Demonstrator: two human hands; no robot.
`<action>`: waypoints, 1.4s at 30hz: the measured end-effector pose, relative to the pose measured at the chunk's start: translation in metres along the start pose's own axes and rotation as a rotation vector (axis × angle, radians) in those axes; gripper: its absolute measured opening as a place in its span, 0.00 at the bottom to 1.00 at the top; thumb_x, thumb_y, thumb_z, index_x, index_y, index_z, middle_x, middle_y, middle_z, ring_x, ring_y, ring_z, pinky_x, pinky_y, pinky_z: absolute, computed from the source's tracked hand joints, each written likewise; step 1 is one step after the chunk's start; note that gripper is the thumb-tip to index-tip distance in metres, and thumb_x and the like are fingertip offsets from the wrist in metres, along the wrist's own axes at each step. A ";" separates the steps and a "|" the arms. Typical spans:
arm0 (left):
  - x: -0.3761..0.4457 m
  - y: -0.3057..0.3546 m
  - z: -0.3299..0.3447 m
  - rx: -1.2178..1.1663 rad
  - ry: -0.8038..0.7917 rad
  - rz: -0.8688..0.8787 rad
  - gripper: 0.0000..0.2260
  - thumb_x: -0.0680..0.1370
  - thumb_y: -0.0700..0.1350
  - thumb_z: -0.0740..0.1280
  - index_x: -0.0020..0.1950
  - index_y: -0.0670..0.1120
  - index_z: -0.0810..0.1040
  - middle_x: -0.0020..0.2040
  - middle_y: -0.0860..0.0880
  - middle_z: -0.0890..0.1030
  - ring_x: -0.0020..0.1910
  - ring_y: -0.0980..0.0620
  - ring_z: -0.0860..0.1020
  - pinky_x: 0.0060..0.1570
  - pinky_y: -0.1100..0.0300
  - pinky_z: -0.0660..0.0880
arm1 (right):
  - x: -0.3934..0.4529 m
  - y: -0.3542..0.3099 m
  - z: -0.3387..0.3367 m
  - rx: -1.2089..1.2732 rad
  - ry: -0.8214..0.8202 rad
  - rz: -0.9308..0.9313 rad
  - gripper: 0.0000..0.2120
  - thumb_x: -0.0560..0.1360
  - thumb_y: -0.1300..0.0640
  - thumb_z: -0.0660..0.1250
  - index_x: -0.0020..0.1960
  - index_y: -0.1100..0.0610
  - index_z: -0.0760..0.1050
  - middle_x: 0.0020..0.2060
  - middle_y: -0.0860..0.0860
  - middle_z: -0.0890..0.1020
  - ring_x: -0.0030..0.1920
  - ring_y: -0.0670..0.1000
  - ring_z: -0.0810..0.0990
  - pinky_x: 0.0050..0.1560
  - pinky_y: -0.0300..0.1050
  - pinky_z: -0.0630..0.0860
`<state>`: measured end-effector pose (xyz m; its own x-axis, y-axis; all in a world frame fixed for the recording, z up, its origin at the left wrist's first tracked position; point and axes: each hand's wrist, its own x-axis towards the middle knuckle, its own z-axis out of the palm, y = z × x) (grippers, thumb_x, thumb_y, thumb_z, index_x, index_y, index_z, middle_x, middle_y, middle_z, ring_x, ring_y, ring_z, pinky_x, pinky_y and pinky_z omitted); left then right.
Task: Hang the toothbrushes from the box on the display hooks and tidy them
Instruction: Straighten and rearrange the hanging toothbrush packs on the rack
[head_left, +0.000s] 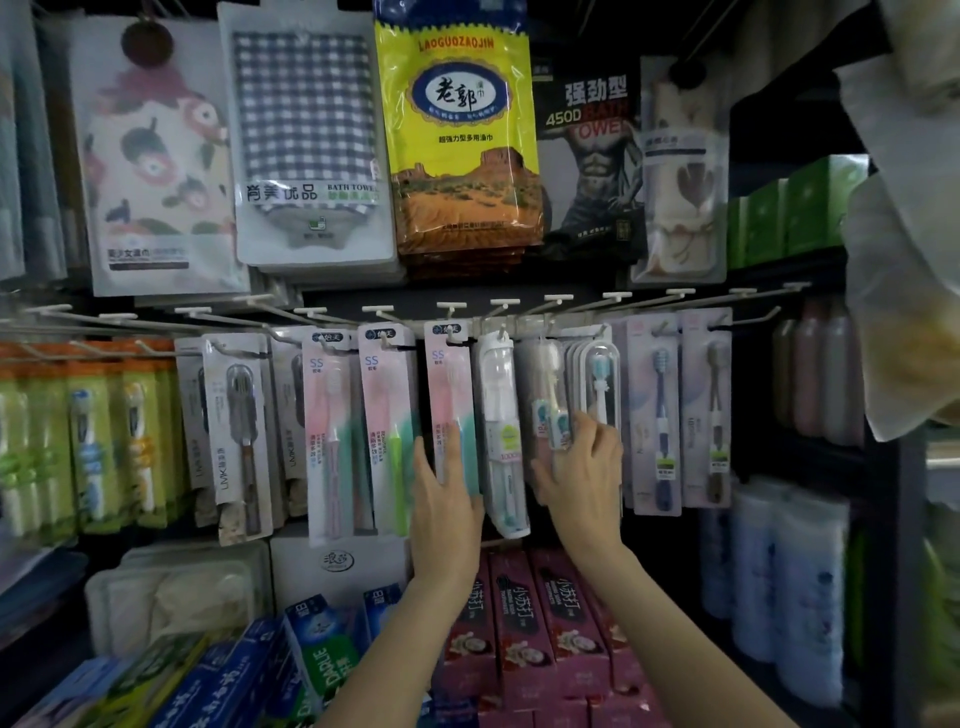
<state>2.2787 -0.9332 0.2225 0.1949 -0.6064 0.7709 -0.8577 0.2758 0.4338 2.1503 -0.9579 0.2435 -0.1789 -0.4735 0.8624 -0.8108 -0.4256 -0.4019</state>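
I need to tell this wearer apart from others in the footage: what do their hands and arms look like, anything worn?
Both forearms are bare as far as the frame shows: no sleeves, gloves, watch or bracelets. The left hand and right hand show no rings. Nails aren't visible.

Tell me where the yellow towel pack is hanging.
Head view, top centre: the yellow towel pack hangs between the checked towel pack and the black towel pack.
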 end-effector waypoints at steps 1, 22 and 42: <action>0.000 0.003 0.001 -0.009 0.002 -0.025 0.38 0.77 0.38 0.65 0.76 0.52 0.42 0.76 0.41 0.46 0.69 0.44 0.64 0.58 0.56 0.70 | 0.001 0.002 0.000 -0.008 0.006 -0.020 0.27 0.63 0.62 0.77 0.57 0.67 0.71 0.53 0.65 0.74 0.51 0.64 0.75 0.50 0.56 0.76; -0.009 -0.005 -0.010 0.153 0.034 0.016 0.36 0.76 0.37 0.64 0.76 0.50 0.46 0.71 0.43 0.60 0.53 0.46 0.75 0.43 0.55 0.77 | -0.007 -0.013 0.007 0.206 -0.220 -0.134 0.23 0.73 0.66 0.66 0.66 0.60 0.65 0.60 0.57 0.67 0.52 0.56 0.74 0.43 0.39 0.67; 0.018 -0.115 -0.118 -0.122 -0.070 0.021 0.34 0.79 0.45 0.62 0.76 0.45 0.44 0.75 0.43 0.54 0.71 0.48 0.60 0.61 0.64 0.62 | -0.036 -0.162 0.056 0.315 -0.224 0.228 0.31 0.73 0.53 0.69 0.69 0.62 0.58 0.65 0.56 0.68 0.65 0.51 0.67 0.58 0.33 0.62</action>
<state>2.4367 -0.8881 0.2419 0.1404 -0.6493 0.7474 -0.7964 0.3744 0.4749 2.3196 -0.9149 0.2602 -0.1803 -0.7229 0.6670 -0.5490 -0.4886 -0.6781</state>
